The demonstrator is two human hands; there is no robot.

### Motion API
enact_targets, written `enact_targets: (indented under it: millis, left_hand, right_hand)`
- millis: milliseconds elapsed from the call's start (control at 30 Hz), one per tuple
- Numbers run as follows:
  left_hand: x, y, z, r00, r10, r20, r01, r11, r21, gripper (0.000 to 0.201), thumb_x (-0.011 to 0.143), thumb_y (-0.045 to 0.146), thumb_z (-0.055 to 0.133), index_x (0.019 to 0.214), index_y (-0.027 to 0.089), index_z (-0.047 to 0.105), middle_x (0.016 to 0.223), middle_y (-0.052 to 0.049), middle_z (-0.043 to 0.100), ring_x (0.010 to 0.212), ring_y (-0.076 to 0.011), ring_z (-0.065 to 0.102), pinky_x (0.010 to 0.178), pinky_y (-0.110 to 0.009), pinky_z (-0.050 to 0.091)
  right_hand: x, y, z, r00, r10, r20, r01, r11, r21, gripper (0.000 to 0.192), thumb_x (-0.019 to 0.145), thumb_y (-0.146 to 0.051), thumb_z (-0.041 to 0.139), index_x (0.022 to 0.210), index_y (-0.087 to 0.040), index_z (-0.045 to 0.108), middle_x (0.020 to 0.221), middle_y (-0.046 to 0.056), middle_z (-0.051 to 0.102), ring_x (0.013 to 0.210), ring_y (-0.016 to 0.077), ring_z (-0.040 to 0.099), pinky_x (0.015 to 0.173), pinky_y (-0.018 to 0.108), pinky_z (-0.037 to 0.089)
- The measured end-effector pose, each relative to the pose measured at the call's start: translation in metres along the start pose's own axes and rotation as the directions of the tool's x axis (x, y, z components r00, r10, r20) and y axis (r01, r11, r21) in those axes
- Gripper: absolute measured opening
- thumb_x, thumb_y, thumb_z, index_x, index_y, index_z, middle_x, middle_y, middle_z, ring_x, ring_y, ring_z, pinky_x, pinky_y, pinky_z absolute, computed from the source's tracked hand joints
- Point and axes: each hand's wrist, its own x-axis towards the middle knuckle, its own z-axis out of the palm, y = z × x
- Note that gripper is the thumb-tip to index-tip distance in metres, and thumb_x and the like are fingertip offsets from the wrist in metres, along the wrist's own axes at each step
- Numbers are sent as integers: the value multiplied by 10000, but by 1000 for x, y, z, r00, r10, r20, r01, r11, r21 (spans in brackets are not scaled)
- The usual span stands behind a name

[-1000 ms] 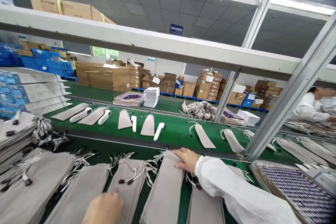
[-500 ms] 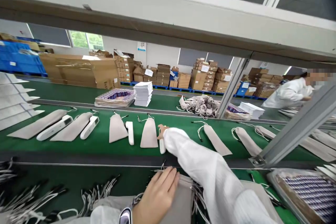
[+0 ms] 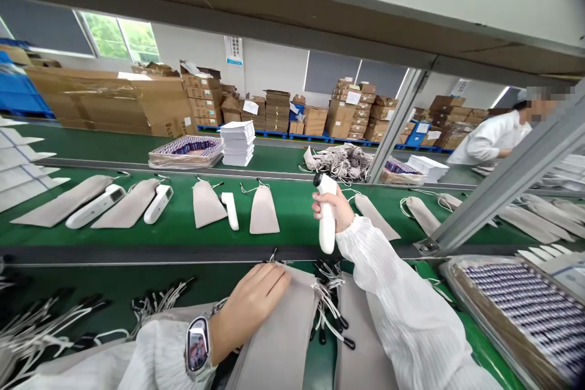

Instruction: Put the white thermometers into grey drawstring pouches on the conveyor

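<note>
My right hand [image 3: 342,207] is raised over the green belt, its fingers wrapped round a white infrared thermometer [image 3: 326,231] with a black tip. My left hand [image 3: 253,298] lies flat with fingers stretched over the top end of a grey drawstring bag [image 3: 292,323] on the near surface. More grey bags [image 3: 363,329] with white cords and black cord ends lie beside it. Just beyond, on the belt, a grey bag [image 3: 264,213] lies alone. To its left, another bag [image 3: 206,204] has a white thermometer [image 3: 231,210] at its side.
A slanted metal post [image 3: 493,186] stands on the right, and a shelf beam [image 3: 292,42] crosses overhead. A tray of striped batteries [image 3: 516,317] sits at near right. Paper stacks [image 3: 237,143] and a bag heap [image 3: 340,161] lie behind the belt. A co-worker in white [image 3: 489,134] is at far right.
My right hand has lifted the thermometer off the belt from beside the lone bag and brought it up to the right. My left hand stays on the bag; the camera view has shifted.
</note>
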Motion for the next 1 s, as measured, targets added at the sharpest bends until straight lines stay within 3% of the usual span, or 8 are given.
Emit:
enact_targets:
  millis: [100,267,367,533,633,767,867,1000]
  left_hand:
    - [-1,1,3,998,-23,67,24,1000,-10,214,854,83,338,909,115,542,811,-69,579,740,-166,504,686,-313,403]
    - [2,0,6,970,-123,210,129,992,-13,148,857,147,386,810,160,526,823,-39,576,814,-195,478,679,-323,351]
    - [15,-2,-4,940,-171,294,199,978,-66,152,859,170,388,750,170,494,831,-24,575,916,-216,453,722,-329,340]
    - [49,-6,-30,880,-213,424,344,901,-263,191,875,279,354,749,182,460,752,1,517,708,-143,469,620,-254,368]
    - [71,-8,-39,887,-323,330,436,823,-365,173,867,291,367,753,186,444,731,14,484,684,-122,471,612,-223,380]
    - [97,-17,-44,866,-494,73,484,794,-369,142,853,266,393,759,188,468,758,8,462,737,-131,467,678,-239,380]
    - [104,-28,-44,840,-537,75,522,762,-382,143,846,272,407,769,192,497,791,4,439,766,-132,451,706,-246,380]
    - [97,-34,-40,834,-540,115,532,730,-429,153,836,295,421,782,193,521,827,1,416,812,-137,444,725,-255,392]
  right_hand:
    - [-6,1,3,995,-64,74,53,989,136,357,523,-77,531,810,-230,383,619,-69,499,482,73,483,423,194,373]
    - [-15,7,17,987,-157,15,151,967,204,312,577,-147,636,729,-215,372,601,-80,489,456,51,442,396,175,347]
    - [-21,6,25,965,-258,-50,263,939,223,311,604,-186,659,746,-222,385,595,-88,476,452,43,433,398,174,356]
    - [-27,4,32,953,-290,-89,303,923,238,320,632,-256,662,767,-224,374,636,-76,499,476,40,439,431,178,391]
    - [-30,8,33,967,-256,0,252,953,170,335,669,-379,621,820,-241,356,636,-71,511,495,61,467,485,221,437]
    - [-32,10,31,951,-126,282,173,974,-147,374,699,-562,490,733,-193,432,606,-46,474,522,64,448,500,201,409]
    - [-32,4,27,943,50,329,84,921,-380,513,704,-650,367,659,-154,489,559,-20,471,483,71,430,422,196,357]
    - [-30,3,21,929,208,305,-55,894,-444,525,678,-661,400,658,-152,524,550,1,513,466,95,473,385,209,368]
